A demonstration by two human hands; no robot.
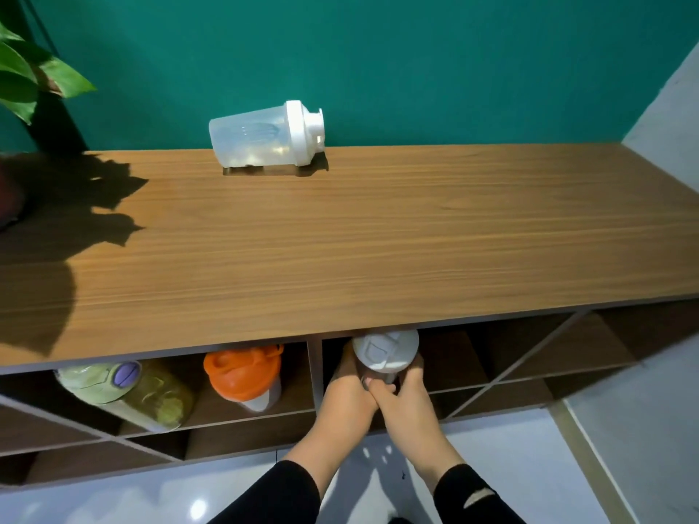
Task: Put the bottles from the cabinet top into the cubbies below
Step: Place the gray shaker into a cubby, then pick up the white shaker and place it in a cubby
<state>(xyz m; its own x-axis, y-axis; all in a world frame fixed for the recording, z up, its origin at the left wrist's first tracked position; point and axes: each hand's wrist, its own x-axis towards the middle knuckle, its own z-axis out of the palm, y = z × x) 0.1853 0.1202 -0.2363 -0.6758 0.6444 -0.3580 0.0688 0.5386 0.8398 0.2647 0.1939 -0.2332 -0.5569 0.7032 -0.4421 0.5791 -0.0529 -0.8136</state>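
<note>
Bottle clasped by both hands, upper cubby.

Single view: head-worn wide-angle camera, looking forward and steeply down. Position: standing close against the front edge of the wooden cabinet top, which spans the frame from left to right. Upper field: teal wall behind the cabinet. Lower field: the cubbies seen obliquely from above, their interiors partly hidden under the overhang, then glossy floor. Nearest the lens: both forearms in black sleeves, entering from the bottom edge. Straight edges bow toward the frame margins. No second view.
</note>
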